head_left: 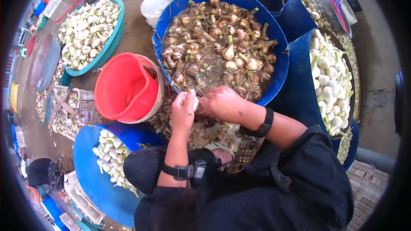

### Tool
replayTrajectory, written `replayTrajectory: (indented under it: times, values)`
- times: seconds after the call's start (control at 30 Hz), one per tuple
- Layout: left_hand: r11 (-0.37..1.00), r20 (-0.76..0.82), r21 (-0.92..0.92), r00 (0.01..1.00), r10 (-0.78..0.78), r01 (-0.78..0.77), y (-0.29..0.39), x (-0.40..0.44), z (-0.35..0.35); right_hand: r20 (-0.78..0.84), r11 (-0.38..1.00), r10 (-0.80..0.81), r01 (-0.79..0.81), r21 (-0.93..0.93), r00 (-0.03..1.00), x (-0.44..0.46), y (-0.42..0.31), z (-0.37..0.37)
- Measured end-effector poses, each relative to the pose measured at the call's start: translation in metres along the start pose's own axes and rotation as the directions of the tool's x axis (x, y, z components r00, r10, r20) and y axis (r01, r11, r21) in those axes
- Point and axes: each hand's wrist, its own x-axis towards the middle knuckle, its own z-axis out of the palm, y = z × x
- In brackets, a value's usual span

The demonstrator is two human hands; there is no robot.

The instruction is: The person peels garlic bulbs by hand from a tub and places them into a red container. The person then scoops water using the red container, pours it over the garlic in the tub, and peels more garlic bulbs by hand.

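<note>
My left hand is closed around a white garlic bulb, most of it hidden by the fingers. Close beside it, my right hand has its fingers pinched together at the bulb; whatever they grip is too small to make out. Both hands are over the near rim of a large blue tub, where unpeeled brown garlic bulbs float in muddy water. Beneath the hands lies a heap of loose garlic skins.
Left of my hands stands a red bucket stacked in a pale one. Peeled white garlic fills a blue barrel on the right and lies in another blue barrel at lower left. Behind are a teal basin and a white bucket.
</note>
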Motion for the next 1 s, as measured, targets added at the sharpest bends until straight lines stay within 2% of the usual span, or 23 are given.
replayTrajectory:
  times: [0.03,0.1,0.13,0.17,0.23,0.3,0.33,0.37,0.4,0.47,0.5,0.53,0.57,0.63,0.7,0.73,0.77,0.8,0.83,0.87,0.9,0.93,1.0]
  values:
    - [0.998,0.041,-0.059,0.999,-0.033,0.035,-0.001,0.0,0.0,0.001,1.0,0.005,-0.005,-0.005,1.0,-0.002,0.002,0.007]
    - [0.995,0.063,-0.007,0.993,-0.099,0.1,0.003,-0.005,0.001,0.009,0.905,0.311,-0.299,0.303,0.95,-0.003,0.003,0.017]
    - [0.99,0.097,-0.018,0.985,-0.139,0.142,0.01,-0.008,0.002,0.014,0.734,0.482,-0.412,0.541,0.876,-0.003,0.004,0.018]
    - [0.983,0.131,-0.026,0.975,-0.178,0.183,0.014,-0.011,0.003,0.011,0.732,0.484,-0.412,0.542,0.875,-0.003,0.004,0.021]
    - [0.987,0.195,0.083,0.969,-0.149,0.135,0.012,-0.009,-0.004,0.454,-0.07,0.583,-0.515,0.854,0.674,-0.004,0.005,0.034]
    - [0.989,0.192,0.142,0.979,-0.062,0.034,0.008,-0.005,-0.009,0.366,-0.074,0.595,-0.405,0.911,0.715,-0.008,0.002,0.041]
    - [0.997,0.319,0.069,0.947,-0.045,0.025,0.005,-0.002,-0.011,-0.111,0.468,0.555,-0.2,0.861,0.824,-0.008,0.003,0.042]
    - [0.997,0.324,0.072,0.945,-0.049,0.027,0.002,-0.004,-0.011,-0.504,0.865,0.264,0.029,0.501,0.822,-0.008,0.004,0.041]
    - [0.946,0.371,0.262,0.925,0.086,-0.193,0.006,-0.009,-0.009,-0.505,0.866,0.269,0.024,0.5,0.82,-0.01,0.007,0.042]
    - [0.606,0.494,0.561,0.816,0.3,-0.563,0.016,-0.018,-0.002,0.01,0.48,0.571,-0.344,0.807,0.821,-0.015,0.018,0.046]
    - [0.609,0.499,0.557,0.814,0.299,-0.565,0.019,-0.021,0.001,0.297,0.221,0.608,-0.516,0.827,0.736,-0.017,0.023,0.049]
    - [0.469,0.578,0.591,0.75,0.321,-0.656,0.021,-0.023,0.002,0.369,0.078,0.59,-0.506,0.859,0.718,-0.018,0.027,0.052]
    - [0.315,0.654,0.605,0.682,0.328,-0.732,0.022,-0.024,0.003,0.368,0.079,0.592,-0.505,0.859,0.717,-0.019,0.03,0.054]
    - [0.249,0.674,0.595,0.643,0.364,-0.764,0.018,-0.023,0.002,0.564,-0.295,0.449,-0.481,0.825,0.693,-0.019,0.032,0.053]
    - [-0.016,0.692,0.656,0.592,0.413,-0.755,0.015,-0.022,-0.002,0.627,-0.303,0.41,-0.55,0.778,0.662,-0.019,0.031,0.05]
    - [-0.015,0.692,0.656,0.594,0.411,-0.754,0.009,-0.022,-0.001,0.601,-0.458,0.397,-0.417,0.785,0.694,-0.02,0.025,0.044]
    - [0.38,0.463,0.643,0.733,0.499,-0.665,0.002,-0.021,0.001,0.568,-0.597,0.394,-0.269,0.756,0.723,-0.021,0.019,0.037]
    - [0.716,0.212,0.478,0.858,0.468,-0.509,-0.001,-0.021,0.003,0.567,-0.596,0.395,-0.268,0.757,0.723,-0.023,0.011,0.032]
    - [0.714,0.213,0.478,0.856,0.47,-0.511,0.0,-0.019,0.003,0.487,-0.56,0.462,-0.182,0.808,0.741,-0.027,0.001,0.029]
    - [0.952,0.046,0.03,0.952,0.303,-0.305,0.003,-0.015,0.002,0.4,-0.516,0.524,-0.093,0.852,0.752,-0.03,-0.01,0.026]
    - [0.889,-0.01,-0.454,0.998,0.061,-0.059,0.006,-0.011,0.0,0.308,-0.466,0.58,-0.003,0.885,0.754,-0.032,-0.018,0.021]
    - [0.859,-0.04,-0.511,0.999,0.013,-0.031,0.006,-0.008,-0.004,0.314,-0.046,0.528,-0.342,0.938,0.789,-0.046,-0.019,0.006]
    - [0.81,-0.051,-0.582,0.991,-0.128,0.075,0.006,-0.005,-0.02,0.094,0.111,0.46,-0.162,0.98,0.883,-0.068,-0.027,0.015]
